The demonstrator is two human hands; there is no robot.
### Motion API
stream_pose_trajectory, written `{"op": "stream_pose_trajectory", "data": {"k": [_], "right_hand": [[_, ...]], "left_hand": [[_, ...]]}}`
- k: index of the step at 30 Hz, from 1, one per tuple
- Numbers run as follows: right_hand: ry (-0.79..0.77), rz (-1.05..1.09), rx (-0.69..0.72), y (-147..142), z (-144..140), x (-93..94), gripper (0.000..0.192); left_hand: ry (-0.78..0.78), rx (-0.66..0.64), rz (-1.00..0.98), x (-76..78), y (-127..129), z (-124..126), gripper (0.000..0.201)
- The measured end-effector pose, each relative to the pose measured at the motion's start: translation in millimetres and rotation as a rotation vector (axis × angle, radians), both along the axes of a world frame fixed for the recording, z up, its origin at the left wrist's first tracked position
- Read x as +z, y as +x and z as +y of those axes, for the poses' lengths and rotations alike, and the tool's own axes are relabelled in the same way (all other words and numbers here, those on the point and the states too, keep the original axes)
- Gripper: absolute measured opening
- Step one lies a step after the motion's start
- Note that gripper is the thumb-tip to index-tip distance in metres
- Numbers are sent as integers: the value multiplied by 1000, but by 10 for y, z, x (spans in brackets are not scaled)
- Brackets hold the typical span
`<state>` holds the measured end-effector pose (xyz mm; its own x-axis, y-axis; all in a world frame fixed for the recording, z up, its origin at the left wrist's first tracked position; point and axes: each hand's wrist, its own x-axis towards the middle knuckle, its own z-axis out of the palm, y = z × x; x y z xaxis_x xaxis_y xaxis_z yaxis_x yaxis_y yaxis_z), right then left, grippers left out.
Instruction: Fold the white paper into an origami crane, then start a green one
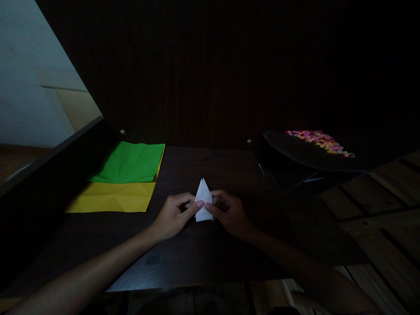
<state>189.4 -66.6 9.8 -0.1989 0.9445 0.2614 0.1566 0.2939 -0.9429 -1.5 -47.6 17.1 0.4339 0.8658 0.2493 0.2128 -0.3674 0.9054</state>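
Note:
A small white folded paper shape, pointed at its far end, lies on the dark wooden table. My left hand presses on its left side with the index finger laid across the paper. My right hand holds its right edge, thumb tip meeting the left index finger near the middle of the shape. Both hands rest on the table around it.
A green paper sheet overlaps a yellow sheet at the table's left. A dark tray with several small colourful bits sits at the right. A dark wall stands behind. Wooden floor shows on the right.

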Motion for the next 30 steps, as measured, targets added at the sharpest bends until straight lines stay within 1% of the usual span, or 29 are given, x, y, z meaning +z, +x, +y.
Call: {"op": "stream_pose_trajectory", "data": {"k": [2,5,7,10,12,13,16,20,22,26,30], "right_hand": [[-24,30,-16,-6,4,-6,21],[-18,52,-78,-21,10,-4,33],[-21,74,-108,-31,17,-1,34],[-35,98,-120,-34,31,0,28],[-13,80,-142,-29,42,0,25],[-1,68,-153,-24,48,0,24],[-1,67,-135,-11,60,0,27],[-77,138,-24,-6,64,-11,42],[-110,189,12,-11,64,-20,46],[-149,255,35,-20,65,-29,46],[-143,238,22,-17,73,-32,44]], "left_hand": [[-80,-11,-41,-19,11,-1,27],[-219,-43,-185,-37,35,-11,22],[-270,-53,-281,-44,50,-20,37],[-278,-46,-343,-57,59,-32,65],[-287,-54,-359,-68,59,-36,76],[-296,-60,-367,-73,58,-35,78],[-297,-52,-392,-84,55,-24,74],[-293,-17,-406,-73,46,-4,68],[-302,-10,-407,-60,42,1,64],[-302,-1,-410,-43,39,4,59],[-298,-5,-416,-57,39,6,59]]}}
